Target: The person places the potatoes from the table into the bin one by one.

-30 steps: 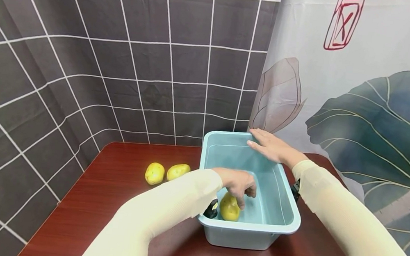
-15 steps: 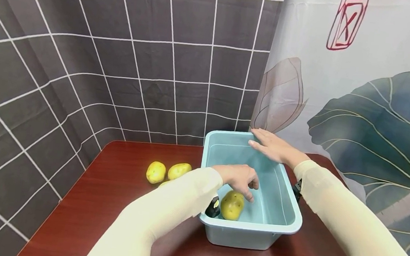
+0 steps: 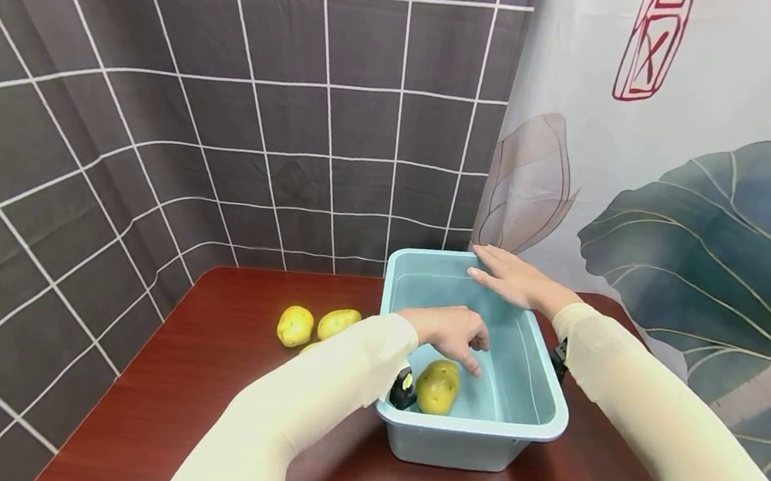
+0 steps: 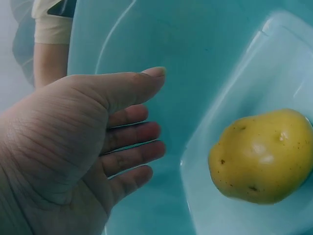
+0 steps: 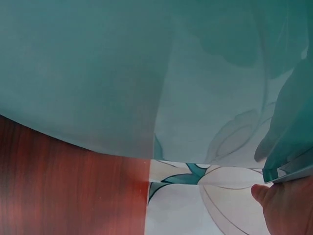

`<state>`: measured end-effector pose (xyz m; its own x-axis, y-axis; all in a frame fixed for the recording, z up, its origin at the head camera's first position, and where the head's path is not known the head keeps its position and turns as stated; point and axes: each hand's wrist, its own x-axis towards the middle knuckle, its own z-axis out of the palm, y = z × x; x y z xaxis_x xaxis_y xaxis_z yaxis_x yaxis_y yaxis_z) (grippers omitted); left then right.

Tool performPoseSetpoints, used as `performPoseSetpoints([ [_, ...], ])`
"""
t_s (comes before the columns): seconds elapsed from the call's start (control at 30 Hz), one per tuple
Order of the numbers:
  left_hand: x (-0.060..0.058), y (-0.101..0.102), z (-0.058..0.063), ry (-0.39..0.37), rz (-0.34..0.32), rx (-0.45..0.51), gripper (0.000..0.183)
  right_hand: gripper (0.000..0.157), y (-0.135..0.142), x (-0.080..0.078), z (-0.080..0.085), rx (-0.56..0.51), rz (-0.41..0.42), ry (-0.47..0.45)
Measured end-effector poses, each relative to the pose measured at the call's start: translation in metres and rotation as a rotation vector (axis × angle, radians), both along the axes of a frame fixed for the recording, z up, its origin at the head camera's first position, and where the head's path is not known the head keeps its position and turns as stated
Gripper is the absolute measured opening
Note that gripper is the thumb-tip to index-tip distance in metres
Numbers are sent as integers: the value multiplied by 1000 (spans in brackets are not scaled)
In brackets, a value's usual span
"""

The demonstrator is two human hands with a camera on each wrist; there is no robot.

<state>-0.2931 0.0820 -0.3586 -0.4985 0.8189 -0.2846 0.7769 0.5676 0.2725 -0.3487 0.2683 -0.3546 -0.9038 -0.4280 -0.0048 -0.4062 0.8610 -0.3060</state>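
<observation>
A yellow potato (image 3: 437, 387) lies on the floor of a light blue plastic bin (image 3: 472, 426), at its near left. Above it, inside the bin, is my left hand (image 3: 449, 332). In the left wrist view the left hand (image 4: 73, 142) has its fingers loosely extended, and a gap separates it from the potato (image 4: 264, 156). My right hand (image 3: 517, 279) rests with straight fingers on the rim at the bin's far right corner. The right wrist view catches part of that hand (image 5: 291, 208) at the rim, beside the bin's outer wall (image 5: 98, 73).
Left of the bin, two potatoes (image 3: 295, 326) sit on the red-brown table (image 3: 205, 378), and a third (image 3: 309, 347) is mostly hidden by the left sleeve (image 3: 315, 389). Behind the table hang a dark grid-patterned curtain (image 3: 362, 122) and a white printed one (image 3: 570, 57).
My left hand has let go of the potato in the bin and lifted slightly off it, its fingers loosening. The right hand has stayed on the rim.
</observation>
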Motion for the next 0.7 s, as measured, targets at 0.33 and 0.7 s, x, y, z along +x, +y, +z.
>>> performPoseSetpoints([
  [0.33, 6, -8, 23, 15, -41, 107, 52, 80, -1, 2, 0, 12, 0, 10],
  [0.7, 14, -32, 63, 83, -41, 196, 54, 78, -2, 5, 3, -5, 2, 9],
])
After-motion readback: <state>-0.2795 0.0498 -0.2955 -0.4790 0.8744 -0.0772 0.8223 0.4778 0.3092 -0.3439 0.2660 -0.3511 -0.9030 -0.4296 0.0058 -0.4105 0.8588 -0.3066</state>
